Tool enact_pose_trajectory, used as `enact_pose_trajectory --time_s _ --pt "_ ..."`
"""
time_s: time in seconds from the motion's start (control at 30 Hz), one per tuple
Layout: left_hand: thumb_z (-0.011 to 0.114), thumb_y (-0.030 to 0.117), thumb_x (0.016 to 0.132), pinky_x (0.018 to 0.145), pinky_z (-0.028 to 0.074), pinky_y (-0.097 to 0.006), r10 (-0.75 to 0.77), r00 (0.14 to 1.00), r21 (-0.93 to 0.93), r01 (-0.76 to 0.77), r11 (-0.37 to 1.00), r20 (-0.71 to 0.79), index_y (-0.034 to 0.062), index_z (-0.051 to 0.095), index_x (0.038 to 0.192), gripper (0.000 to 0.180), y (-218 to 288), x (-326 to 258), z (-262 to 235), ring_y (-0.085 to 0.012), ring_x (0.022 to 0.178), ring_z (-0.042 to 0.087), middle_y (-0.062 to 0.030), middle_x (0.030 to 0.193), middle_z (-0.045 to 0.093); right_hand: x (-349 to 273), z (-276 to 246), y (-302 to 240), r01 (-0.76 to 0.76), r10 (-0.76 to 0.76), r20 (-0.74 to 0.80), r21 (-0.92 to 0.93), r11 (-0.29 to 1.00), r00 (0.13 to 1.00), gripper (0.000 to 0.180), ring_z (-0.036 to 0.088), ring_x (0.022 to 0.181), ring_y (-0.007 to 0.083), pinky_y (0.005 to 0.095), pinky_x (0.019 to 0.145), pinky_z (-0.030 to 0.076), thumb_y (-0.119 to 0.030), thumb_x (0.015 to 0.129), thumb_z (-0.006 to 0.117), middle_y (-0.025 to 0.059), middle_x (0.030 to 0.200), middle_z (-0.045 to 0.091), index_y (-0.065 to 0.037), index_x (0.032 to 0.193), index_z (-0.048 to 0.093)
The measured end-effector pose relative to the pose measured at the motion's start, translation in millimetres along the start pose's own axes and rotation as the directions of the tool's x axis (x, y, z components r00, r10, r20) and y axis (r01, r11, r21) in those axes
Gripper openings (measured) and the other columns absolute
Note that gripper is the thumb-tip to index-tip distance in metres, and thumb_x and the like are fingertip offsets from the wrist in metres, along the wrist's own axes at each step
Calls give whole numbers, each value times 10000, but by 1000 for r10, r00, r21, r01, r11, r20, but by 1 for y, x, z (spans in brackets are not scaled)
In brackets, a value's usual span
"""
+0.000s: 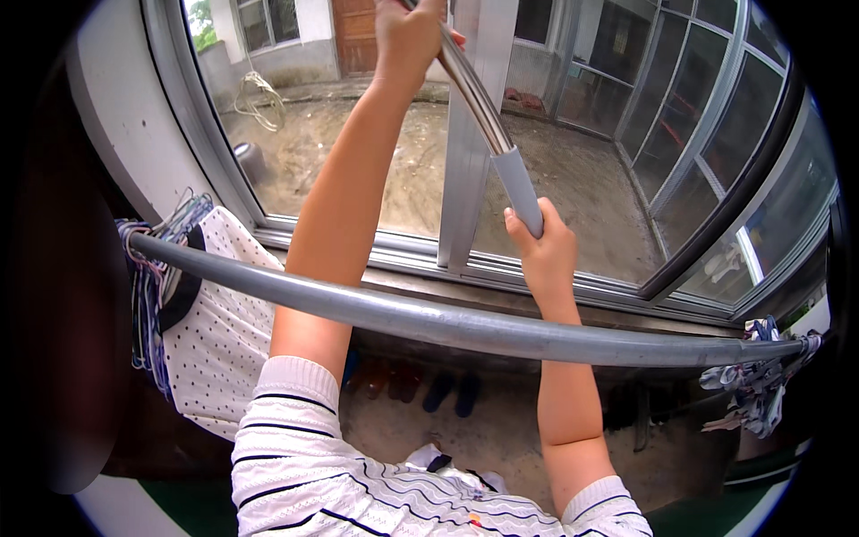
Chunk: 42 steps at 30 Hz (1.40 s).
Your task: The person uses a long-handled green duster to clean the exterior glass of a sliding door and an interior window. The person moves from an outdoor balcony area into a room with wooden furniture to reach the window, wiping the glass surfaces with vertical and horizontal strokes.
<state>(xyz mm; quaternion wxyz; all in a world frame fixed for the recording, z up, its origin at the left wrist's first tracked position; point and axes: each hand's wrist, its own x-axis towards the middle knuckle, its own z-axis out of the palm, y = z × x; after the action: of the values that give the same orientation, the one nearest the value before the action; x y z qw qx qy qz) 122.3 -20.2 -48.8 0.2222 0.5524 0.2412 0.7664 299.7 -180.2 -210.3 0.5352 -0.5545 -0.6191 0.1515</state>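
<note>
Both my hands are closed on one slim metal pole [474, 97] that slants up and to the left in front of the window. My left hand [407, 45] is wrapped round its upper part at the top edge of the view. Lower down, my right hand [546, 246] grips the end of the pole's grey sleeve-like handle [519, 183], thumb along its side. Beyond my left hand the pole runs out of view, so its far end is hidden. A thick grey metal rail [429, 324] crosses between me and the window, and both my forearms reach out past it.
Hangers [148, 295] and a white dotted cloth [219, 358] hang at the rail's left end. Clothes clips [756, 380] cluster at its right end. Beyond the sliding window frame [461, 197] lies a yard [331, 161]. Dark slippers [452, 394] sit on the floor below.
</note>
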Motion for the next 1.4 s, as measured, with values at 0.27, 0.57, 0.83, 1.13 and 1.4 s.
enact_pose_trajectory --time_s 0.27,0.57,0.83,1.13,1.4 --pt "573 76 819 402 500 -339 29 979 -1 -30 1000 201 -24 406 1103 344 -1 -43 -24 -191 513 561 -123 771 530 -64 85 17 -122 123 7 170 978 992 272 461 590 156 307 582 421 -292 888 602 86 632 489 -38 863 507" --pt "540 80 842 395 471 -315 9 995 -15 -8 1000 101 9 425 1092 284 6 -14 -102 -168 498 548 -78 708 495 -51 103 -30 -70 60 186 50 996 981 267 564 611 235 358 609 447 -278 883 601 138 654 559 -28 850 513" --pt "505 72 833 412 518 -342 -130 991 -217 135 967 35 20 428 803 98 1 -42 -101 -173 445 560 -64 612 494 -40 50 -22 29 -3 162 -158 987 987 281 618 671 361 403 601 459 -328 846 628 172 664 599 -56 869 562" --pt "463 4 872 385 497 -307 -215 961 -447 272 852 174 79 293 943 200 -5 -150 -9 -159 428 538 -59 693 462 -102 -36 64 -138 139 -2 -148 979 990 228 637 685 287 357 634 475 -209 791 701 136 715 628 -34 870 578" --pt "449 -15 909 437 504 -282 -292 861 -274 426 862 417 84 229 1043 276 -43 -266 -6 -137 494 531 -81 831 458 -210 -10 143 -271 273 -5 -134 953 962 214 594 614 303 353 597 467 -176 808 685 164 681 573 -21 856 546"
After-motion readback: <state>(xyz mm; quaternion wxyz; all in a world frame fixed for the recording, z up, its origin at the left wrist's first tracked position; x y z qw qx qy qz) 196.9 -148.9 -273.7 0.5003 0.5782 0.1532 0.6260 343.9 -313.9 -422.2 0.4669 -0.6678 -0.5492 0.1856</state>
